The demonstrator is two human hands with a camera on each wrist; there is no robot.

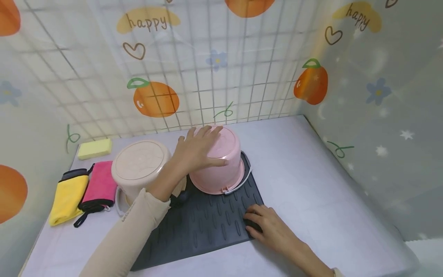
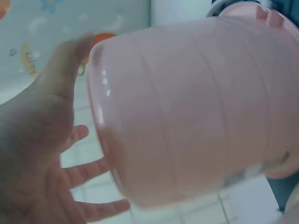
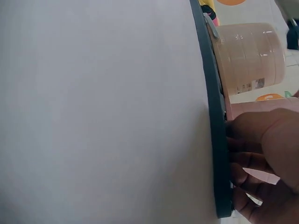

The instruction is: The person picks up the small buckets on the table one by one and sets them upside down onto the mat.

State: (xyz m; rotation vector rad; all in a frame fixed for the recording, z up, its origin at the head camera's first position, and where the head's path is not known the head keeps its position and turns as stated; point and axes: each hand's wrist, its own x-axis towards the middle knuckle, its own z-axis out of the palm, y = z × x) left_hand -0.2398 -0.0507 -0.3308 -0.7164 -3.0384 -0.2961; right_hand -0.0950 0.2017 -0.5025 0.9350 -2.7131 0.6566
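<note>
In the head view my left hand [image 1: 197, 154] lies over an upside-down pink bucket [image 1: 221, 173], its fingers spread and its thumb along the bucket's side. The left wrist view shows that hand [image 2: 42, 140] at the base end of the pink bucket [image 2: 187, 112], with fingers fairly straight and apart. My right hand [image 1: 273, 231] rests at the right edge of a dark grey ridged mat [image 1: 207, 231]. In the right wrist view the bent fingertips of this hand [image 3: 266, 163] touch the mat [image 3: 215, 140] near its corner. The pink bucket's white handle [image 1: 242, 184] hangs beside its rim.
A beige bucket [image 1: 140, 165], also upside down, stands left of the pink one, partly behind my left forearm. Further left lie a pink cloth [image 1: 100, 182], a yellow cloth [image 1: 69, 200] and a pale yellow sponge [image 1: 95, 149]. Printed curtains [image 1: 214, 88] hang behind the table.
</note>
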